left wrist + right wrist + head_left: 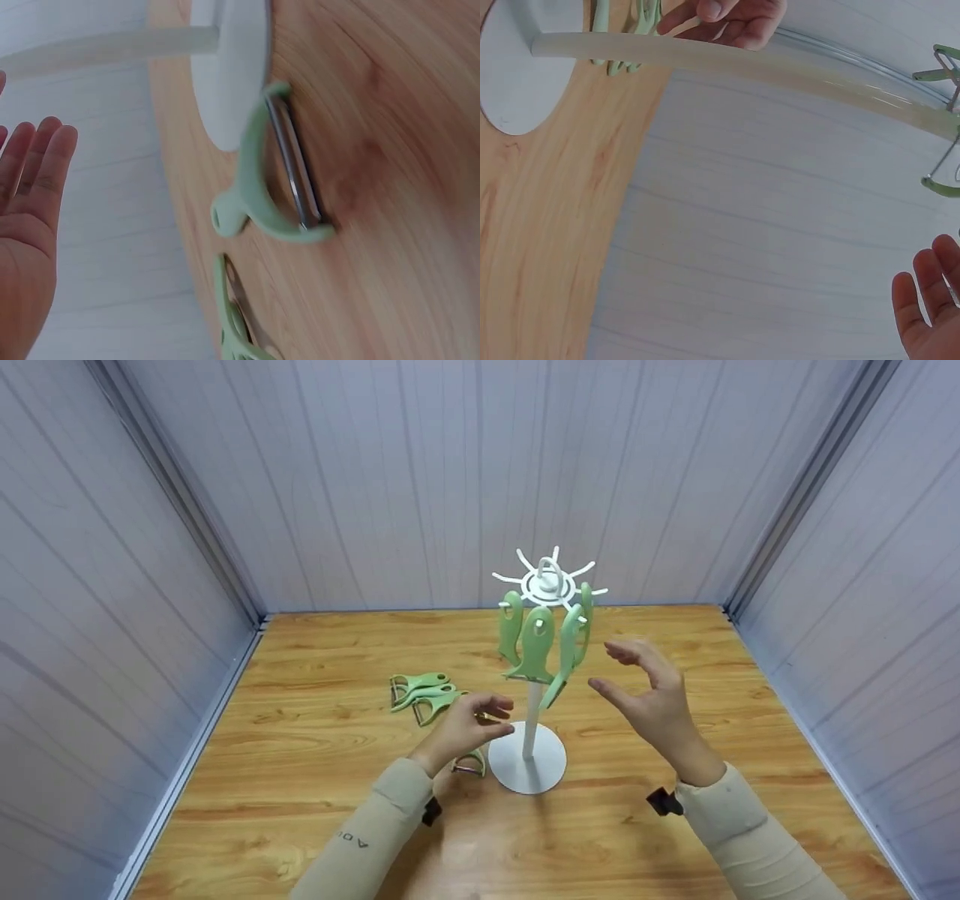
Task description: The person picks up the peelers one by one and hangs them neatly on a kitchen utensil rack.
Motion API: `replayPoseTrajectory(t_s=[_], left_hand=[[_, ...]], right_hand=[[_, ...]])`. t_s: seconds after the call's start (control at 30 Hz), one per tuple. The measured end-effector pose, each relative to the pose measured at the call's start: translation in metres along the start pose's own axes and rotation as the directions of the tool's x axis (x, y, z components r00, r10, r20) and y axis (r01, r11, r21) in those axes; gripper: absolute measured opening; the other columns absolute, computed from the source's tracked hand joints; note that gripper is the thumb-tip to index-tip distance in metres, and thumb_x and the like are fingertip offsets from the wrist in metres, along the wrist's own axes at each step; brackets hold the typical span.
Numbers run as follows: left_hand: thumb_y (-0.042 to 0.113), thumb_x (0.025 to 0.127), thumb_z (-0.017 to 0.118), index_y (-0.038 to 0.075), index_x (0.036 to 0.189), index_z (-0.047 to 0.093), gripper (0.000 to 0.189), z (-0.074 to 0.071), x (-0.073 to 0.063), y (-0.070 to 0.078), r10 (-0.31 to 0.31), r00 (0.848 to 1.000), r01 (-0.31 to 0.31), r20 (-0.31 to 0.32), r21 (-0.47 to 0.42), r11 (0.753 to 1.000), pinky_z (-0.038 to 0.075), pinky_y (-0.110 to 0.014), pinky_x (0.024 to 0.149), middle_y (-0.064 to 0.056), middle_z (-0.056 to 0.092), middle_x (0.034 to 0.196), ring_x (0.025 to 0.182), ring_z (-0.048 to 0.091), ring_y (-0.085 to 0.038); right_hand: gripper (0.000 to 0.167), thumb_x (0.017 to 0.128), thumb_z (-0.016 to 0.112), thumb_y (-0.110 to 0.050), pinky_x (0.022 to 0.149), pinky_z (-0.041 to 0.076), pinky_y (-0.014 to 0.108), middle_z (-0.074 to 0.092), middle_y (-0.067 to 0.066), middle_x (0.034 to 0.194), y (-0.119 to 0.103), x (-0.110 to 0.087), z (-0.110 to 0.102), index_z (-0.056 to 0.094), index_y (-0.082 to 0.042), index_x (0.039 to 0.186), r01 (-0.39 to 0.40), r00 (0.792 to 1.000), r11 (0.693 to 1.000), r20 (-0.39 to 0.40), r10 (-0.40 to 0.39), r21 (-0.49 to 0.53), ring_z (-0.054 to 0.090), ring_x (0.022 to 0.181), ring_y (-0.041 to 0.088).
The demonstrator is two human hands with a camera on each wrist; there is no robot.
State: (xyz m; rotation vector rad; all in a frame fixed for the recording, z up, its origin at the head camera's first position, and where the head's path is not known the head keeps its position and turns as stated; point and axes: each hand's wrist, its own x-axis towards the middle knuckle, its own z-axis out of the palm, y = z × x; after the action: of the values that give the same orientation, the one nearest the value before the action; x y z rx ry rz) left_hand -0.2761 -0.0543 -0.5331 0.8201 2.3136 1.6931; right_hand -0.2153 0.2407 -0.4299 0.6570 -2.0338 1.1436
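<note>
A white rack [550, 585] with hooked arms around its top stands on a pole over a round base [527, 780]. Several green Y-shaped peelers [537, 645] hang from hooks on its near and right sides. My left hand [465, 727] hovers left of the pole, fingers loosely bent, holding nothing. Beyond the rack's right side, my right hand [656, 697] is raised with fingers and thumb spread apart, apart from the hanging peelers. A loose peeler [251, 180] lies on the table beside the base; in the head view the left hand partly covers it.
More green peelers [420, 690] lie in a loose group on the wooden table [315, 780], left of the rack. Pale panelled walls [450, 480] enclose the table at the back and on both sides. Several of the rack's far arms hold nothing.
</note>
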Motion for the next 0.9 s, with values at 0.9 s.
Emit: replayPoseTrajectory(t_s=[0.9], left_hand=[[0.014,0.101,0.078,-0.006,0.144,0.061,0.051,-0.030,-0.040,-0.033,-0.241,0.965,0.258,-0.100,0.223,0.940,0.058,-0.056,0.101,-0.028,0.067,0.134,0.117,0.067,-0.039]], right_hand=[[0.040,0.090,0.089,-0.007,0.104,0.058,0.060,0.076,0.014,0.119,0.054,-0.069,0.080,0.073,-0.002,0.127,-0.500,0.833,0.862,0.314,0.455,0.079,0.070,0.114,0.035]])
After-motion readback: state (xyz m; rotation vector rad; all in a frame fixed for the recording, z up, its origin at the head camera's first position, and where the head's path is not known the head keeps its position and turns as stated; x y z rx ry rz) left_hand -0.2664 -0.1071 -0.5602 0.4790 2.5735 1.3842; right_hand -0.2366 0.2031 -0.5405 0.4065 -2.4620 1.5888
